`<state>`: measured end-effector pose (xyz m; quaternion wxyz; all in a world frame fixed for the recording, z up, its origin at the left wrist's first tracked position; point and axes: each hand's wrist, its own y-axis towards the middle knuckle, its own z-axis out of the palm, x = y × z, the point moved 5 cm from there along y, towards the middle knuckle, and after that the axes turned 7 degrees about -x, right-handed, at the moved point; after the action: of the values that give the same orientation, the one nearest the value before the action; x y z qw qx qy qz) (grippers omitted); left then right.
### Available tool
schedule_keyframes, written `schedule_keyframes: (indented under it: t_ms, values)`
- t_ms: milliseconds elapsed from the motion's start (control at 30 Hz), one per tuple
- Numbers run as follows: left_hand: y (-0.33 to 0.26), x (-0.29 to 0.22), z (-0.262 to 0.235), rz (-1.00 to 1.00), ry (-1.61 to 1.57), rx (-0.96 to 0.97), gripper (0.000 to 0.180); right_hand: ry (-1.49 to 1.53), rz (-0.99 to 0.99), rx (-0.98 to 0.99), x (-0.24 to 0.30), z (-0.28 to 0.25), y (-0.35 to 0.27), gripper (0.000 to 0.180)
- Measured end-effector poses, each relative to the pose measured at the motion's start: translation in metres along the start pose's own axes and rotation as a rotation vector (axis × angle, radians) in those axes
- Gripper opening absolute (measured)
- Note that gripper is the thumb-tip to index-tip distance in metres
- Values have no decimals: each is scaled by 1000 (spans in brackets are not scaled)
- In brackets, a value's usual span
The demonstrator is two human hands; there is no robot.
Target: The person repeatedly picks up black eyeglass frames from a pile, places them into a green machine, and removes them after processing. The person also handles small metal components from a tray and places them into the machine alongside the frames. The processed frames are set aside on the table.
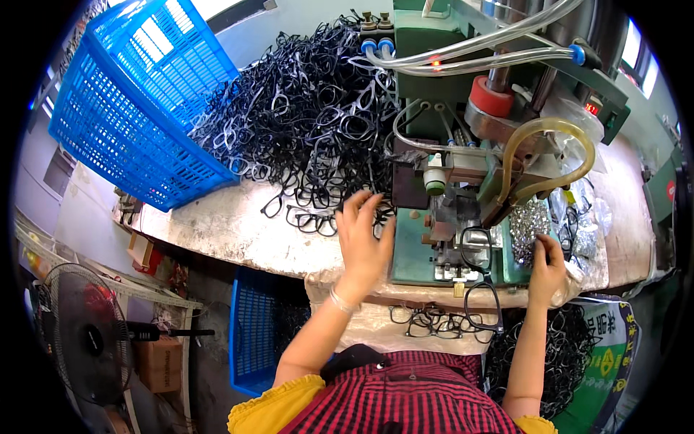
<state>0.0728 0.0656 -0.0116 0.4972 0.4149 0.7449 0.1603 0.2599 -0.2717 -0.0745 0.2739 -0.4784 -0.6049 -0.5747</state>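
Observation:
My left hand (363,242) has its fingers spread, with the fingertips over the near edge of a big heap of black eyeglass frames (318,116). Nothing shows in its grasp. At the edge of a green tray of small shiny metal parts (529,230), my right hand (547,269) has its fingers drawn together in a pinch; whatever lies between them is too small to make out. Between my hands, a black eyeglass frame (497,307) hangs tilted at the metal fixture (455,271) of a green bench machine (416,249), touched by neither hand.
A blue plastic basket (137,137) lies tipped beside the heap. Several frames (437,323) rest on the covered ledge before me. Below stand a blue crate (249,325) and a pile of frames (571,347). A yellowish hose (589,145) arches over the tray; a fan (90,336) stands left.

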Motion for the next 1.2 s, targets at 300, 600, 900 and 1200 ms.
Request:
schedule_keyframes:
  t_ms: [300, 600, 900, 1200]
  values:
    - [11, 43, 62, 40, 150, 30, 30, 87, 66, 79, 47, 30, -1, 15]
    - [10, 40, 8, 132, 57, -72, 30, -151, 16, -68, 26, -26, -15, 12]
    - [-9, 132, -33, 170, 339, 412, 20, 16, -210, 214, 124, 22, -9, 13]
    - [-14, 102, -42, -19, -66, -203, 8, 516, 131, 164, 123, 75, -18, 43]
